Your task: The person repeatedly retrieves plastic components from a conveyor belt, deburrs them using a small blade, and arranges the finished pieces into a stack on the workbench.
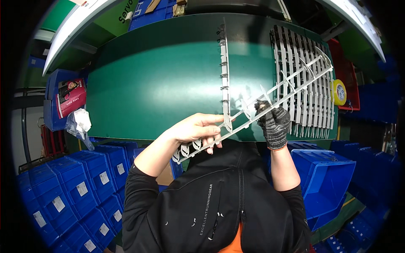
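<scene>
A long, translucent white plastic strip (272,105) with two rails and curved cross ribs slants up to the right across my front. My bare left hand (198,128) is closed around its lower left part, some fingertips showing below the rail. My right hand (274,124), in a dark grey knitted glove, grips it near the middle. A similar narrow strip (225,80) lies on the green table (147,84), pointing away from me; its near end meets the held strip by my left fingers. At the right, many such strips lie in a stack (295,55), partly behind the held strip's far end.
A yellow tape roll (339,92) sits at the table's right edge beside a red crate (352,76). At the left stand a red box (71,98) and a crumpled plastic bag (79,122). Blue bins (80,181) are stacked below left; another blue bin (322,177) stands below right.
</scene>
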A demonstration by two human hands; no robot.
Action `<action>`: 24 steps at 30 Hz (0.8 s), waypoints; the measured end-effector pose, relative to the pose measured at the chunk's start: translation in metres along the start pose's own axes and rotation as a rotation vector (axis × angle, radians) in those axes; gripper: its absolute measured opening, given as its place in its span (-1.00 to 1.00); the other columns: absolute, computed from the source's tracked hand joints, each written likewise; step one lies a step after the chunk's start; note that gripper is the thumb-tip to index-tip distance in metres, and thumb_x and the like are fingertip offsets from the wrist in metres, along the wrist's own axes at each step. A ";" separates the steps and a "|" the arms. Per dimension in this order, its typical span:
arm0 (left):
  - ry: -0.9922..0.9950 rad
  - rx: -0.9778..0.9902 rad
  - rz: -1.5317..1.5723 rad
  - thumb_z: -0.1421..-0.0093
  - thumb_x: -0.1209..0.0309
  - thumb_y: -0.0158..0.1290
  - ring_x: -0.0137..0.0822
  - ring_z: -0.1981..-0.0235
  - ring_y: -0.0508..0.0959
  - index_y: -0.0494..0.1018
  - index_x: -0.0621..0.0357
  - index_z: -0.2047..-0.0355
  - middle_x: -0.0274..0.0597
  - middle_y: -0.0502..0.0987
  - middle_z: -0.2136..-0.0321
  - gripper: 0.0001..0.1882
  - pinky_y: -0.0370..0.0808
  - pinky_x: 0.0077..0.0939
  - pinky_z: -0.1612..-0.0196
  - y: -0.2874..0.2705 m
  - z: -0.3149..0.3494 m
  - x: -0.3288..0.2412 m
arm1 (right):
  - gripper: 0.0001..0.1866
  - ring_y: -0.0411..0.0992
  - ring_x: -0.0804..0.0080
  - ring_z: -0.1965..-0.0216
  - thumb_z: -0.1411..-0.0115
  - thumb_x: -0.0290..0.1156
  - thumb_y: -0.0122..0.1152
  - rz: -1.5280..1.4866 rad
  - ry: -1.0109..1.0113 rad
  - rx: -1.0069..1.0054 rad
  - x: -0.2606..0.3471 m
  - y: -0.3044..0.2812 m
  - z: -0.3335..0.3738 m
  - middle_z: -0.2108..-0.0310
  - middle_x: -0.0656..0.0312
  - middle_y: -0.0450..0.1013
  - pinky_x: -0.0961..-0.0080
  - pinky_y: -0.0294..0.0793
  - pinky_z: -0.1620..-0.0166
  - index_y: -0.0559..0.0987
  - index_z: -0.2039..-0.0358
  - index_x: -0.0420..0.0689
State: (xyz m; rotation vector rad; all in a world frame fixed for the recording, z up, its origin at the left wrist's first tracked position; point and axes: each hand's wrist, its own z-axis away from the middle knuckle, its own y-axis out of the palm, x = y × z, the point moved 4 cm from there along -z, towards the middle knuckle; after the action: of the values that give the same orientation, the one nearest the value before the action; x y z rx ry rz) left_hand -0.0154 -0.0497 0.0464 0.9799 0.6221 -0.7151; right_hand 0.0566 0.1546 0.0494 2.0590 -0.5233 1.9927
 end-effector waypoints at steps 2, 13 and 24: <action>0.005 0.023 -0.001 -0.22 0.43 -0.21 -0.37 0.61 0.55 0.07 0.19 -0.15 -0.02 0.50 0.49 -0.53 0.48 -0.66 0.51 0.000 0.000 0.000 | -0.85 0.37 0.59 0.61 -0.08 -0.43 0.11 0.200 -0.099 0.105 0.011 0.010 0.001 0.61 0.24 0.45 0.65 0.33 0.52 0.55 0.38 -0.23; 0.197 -0.193 0.021 -0.18 0.40 -0.10 -0.33 0.35 0.53 0.30 0.23 0.24 -0.07 0.47 0.33 -0.81 0.45 -0.60 0.32 -0.009 -0.005 -0.003 | -0.75 0.21 0.68 0.77 -0.17 -0.21 -0.02 -0.372 0.444 -0.153 -0.033 0.003 0.010 0.71 0.36 0.32 0.75 0.12 0.75 0.45 0.44 -0.14; 0.400 -0.414 -0.589 0.01 0.49 0.08 -0.39 0.20 0.36 0.36 0.17 0.42 -0.20 0.32 0.19 -0.86 0.27 -0.55 0.10 -0.007 -0.012 -0.006 | -0.86 0.40 0.15 0.53 -0.10 -0.42 0.02 0.454 0.027 0.151 0.021 0.023 -0.015 0.59 0.05 0.40 0.36 0.34 0.44 0.49 0.49 -0.21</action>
State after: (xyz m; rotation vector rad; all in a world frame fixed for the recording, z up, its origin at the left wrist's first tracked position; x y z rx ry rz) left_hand -0.0262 -0.0399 0.0419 0.5465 1.3853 -0.8606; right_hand 0.0334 0.1379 0.0693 2.1426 -0.9317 2.3676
